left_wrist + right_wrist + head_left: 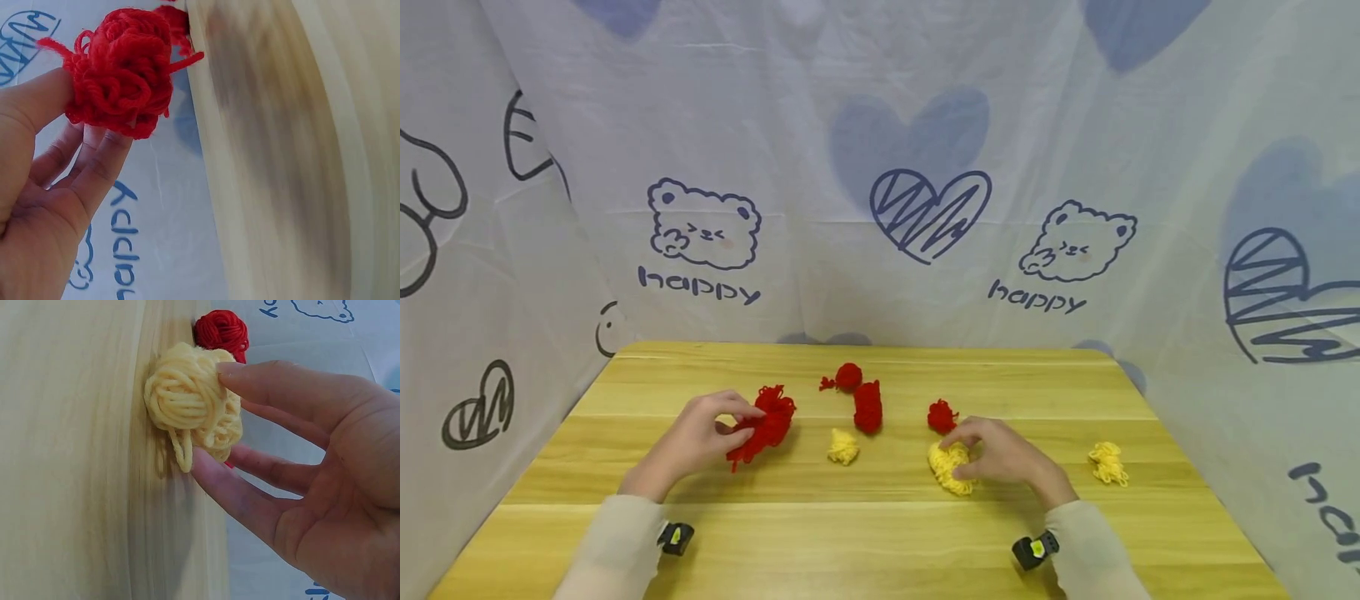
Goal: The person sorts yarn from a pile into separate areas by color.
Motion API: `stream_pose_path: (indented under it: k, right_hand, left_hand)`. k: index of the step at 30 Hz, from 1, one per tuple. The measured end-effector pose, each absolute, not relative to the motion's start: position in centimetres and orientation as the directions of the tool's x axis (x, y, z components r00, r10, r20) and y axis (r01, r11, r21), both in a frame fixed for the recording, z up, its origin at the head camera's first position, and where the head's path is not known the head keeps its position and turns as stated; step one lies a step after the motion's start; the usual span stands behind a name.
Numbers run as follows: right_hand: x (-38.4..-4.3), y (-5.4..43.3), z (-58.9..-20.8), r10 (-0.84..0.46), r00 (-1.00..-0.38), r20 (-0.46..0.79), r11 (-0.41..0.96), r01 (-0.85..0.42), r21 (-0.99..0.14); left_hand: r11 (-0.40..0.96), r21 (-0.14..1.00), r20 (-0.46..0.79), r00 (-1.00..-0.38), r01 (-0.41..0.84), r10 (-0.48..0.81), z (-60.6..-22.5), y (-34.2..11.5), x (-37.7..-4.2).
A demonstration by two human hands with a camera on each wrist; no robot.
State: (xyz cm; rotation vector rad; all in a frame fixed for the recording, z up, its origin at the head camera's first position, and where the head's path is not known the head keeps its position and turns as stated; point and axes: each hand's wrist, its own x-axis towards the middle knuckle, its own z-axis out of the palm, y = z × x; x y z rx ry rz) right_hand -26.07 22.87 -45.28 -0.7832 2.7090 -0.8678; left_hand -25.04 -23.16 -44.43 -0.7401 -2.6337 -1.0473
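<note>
My left hand (703, 429) pinches a bundle of red yarn (769, 423) between thumb and fingers on the left side of the table. In the left wrist view loose loops stick out of this red bundle (125, 75), and the fingers support it from below. On the right, my right hand (1000, 454) has its thumb and fingers around a ball of yellow yarn (946, 468). The right wrist view shows a loose loop hanging from that yellow ball (184, 394). Just behind it lies a small red yarn ball (942, 416).
Between the hands sits a small yellow yarn clump (843, 447). Farther back are an oblong red yarn bundle (868, 407) and a round red yarn ball (849, 377). Another yellow clump (1107, 463) lies at the right. A printed cloth (820, 275) hangs behind the wooden table (850, 542).
</note>
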Motion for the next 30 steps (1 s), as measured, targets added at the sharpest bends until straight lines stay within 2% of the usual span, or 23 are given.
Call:
stream_pose_path:
  k: [30]
  right_hand:
    - [-25.9,22.6,-45.2,-0.526,-0.85,-0.033,0.696,-0.408,-0.591]
  left_hand:
    - [0.707,0.552,0.352,-0.892,0.442,0.284,-45.4,-30.2,-23.3]
